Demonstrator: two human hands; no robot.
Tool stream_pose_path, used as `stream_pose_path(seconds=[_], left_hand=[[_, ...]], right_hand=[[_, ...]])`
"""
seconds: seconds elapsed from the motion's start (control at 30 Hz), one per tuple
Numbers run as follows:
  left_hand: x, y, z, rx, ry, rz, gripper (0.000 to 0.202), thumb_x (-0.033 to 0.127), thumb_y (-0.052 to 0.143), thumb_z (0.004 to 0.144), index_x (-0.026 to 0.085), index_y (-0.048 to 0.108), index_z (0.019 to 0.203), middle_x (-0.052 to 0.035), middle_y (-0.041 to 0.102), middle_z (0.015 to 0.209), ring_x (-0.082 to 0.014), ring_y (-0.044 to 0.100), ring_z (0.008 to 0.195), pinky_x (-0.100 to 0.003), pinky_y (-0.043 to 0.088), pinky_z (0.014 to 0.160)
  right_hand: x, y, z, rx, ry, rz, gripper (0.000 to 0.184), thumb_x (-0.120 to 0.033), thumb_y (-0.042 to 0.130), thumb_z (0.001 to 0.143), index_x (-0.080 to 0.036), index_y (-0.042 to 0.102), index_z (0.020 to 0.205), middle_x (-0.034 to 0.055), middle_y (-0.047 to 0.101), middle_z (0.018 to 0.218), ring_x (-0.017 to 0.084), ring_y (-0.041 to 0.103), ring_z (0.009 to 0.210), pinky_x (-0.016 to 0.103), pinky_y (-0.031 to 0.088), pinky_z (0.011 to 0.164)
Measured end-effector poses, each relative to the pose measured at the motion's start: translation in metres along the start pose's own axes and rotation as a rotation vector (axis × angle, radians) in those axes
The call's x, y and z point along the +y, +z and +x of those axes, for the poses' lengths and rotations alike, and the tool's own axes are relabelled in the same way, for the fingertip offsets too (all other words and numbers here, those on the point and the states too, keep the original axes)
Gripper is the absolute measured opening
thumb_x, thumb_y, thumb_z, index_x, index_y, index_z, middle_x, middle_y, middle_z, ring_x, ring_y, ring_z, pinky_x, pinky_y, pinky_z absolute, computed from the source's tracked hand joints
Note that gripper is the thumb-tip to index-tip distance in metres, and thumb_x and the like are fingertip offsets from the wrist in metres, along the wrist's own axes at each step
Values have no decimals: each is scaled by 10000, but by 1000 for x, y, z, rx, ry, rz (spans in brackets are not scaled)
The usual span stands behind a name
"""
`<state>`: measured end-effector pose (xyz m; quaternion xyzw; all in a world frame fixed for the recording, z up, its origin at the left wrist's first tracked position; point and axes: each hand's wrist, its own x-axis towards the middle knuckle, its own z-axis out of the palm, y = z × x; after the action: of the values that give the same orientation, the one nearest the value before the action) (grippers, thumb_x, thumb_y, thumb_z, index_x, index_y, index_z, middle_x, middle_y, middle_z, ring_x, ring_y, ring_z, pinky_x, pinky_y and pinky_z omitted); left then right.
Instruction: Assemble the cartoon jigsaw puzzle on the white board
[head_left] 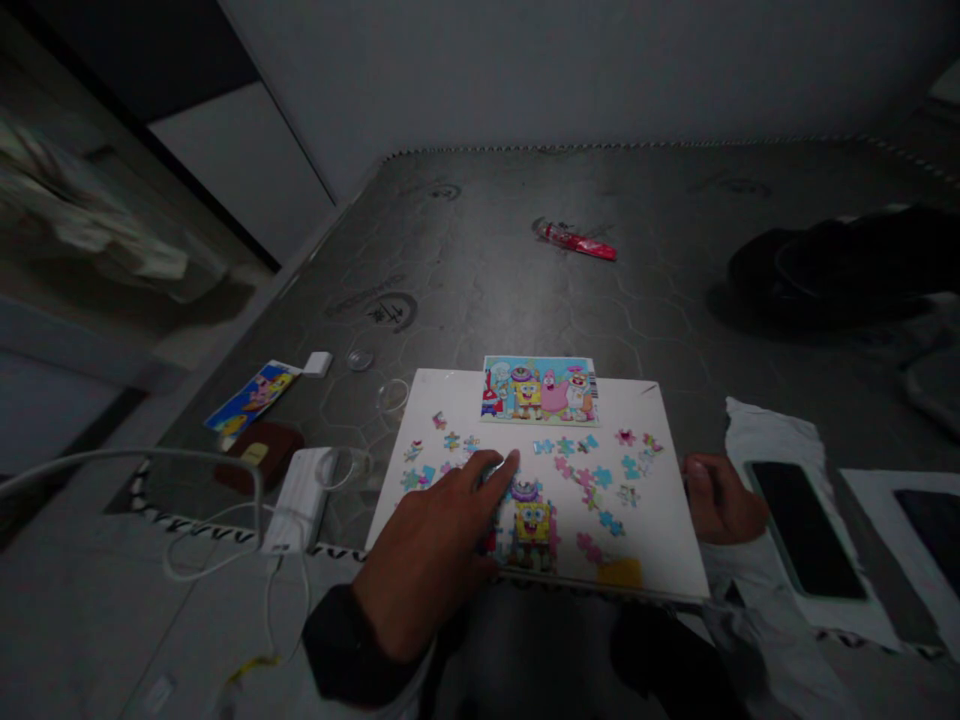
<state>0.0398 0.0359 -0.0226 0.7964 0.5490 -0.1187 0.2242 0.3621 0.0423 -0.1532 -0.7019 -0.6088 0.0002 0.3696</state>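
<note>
A white board lies in front of me, bearing scattered jigsaw pieces and a partly joined cartoon puzzle with a yellow square character. My left hand rests over the left of that joined part, palm down. Its index finger is stretched out to the puzzle's top edge, and the hand hides some pieces. At the board's right edge, my right hand is closed with curled fingers against the rim. A picture card of the cartoon characters lies along the board's far edge.
Left of the board are a white power bank with a cable, a brown case, another cartoon card and clear round plastic pieces. A phone lies on the right. Farther back are a red wrapper and a black object.
</note>
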Motion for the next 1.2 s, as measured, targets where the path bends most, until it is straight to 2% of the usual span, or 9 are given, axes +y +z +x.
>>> stream_pose_path(seconds=[0.3, 0.5, 0.93, 1.2], left_hand=[[-1, 1, 2, 3, 12, 1, 994, 188, 684, 778, 339, 122, 1584, -28, 287, 1627, -237, 547, 1273, -401, 556, 960], [-1, 1, 0, 6, 15, 6, 979, 179, 664, 791, 334, 109, 1582, -48, 301, 1612, -241, 562, 1251, -404, 562, 935], [-1, 4, 0, 38, 17, 1, 984, 169, 660, 775, 346, 125, 1583, -15, 318, 1610, -230, 596, 1179, -410, 569, 933], [-3, 7, 3, 23, 6, -5, 1008, 157, 668, 750, 352, 136, 1583, -22, 319, 1612, -240, 564, 1251, -382, 549, 964]], right_hand=[[3, 1, 1, 4, -28, 12, 349, -419, 413, 1003, -169, 635, 904, 6, 603, 639, 107, 456, 485, 244, 331, 520], [0, 0, 1, 2, 4, 6, 384, -466, 393, 1006, -180, 627, 900, 13, 603, 643, 118, 473, 495, 255, 335, 525], [3, 1, 1, -1, -1, 25, 361, -446, 410, 995, -176, 631, 906, 13, 599, 648, 115, 461, 492, 258, 330, 526], [-9, -1, 2, 11, 25, 36, 349, -448, 399, 1000, -197, 601, 868, 24, 606, 622, 144, 513, 498, 276, 361, 531]])
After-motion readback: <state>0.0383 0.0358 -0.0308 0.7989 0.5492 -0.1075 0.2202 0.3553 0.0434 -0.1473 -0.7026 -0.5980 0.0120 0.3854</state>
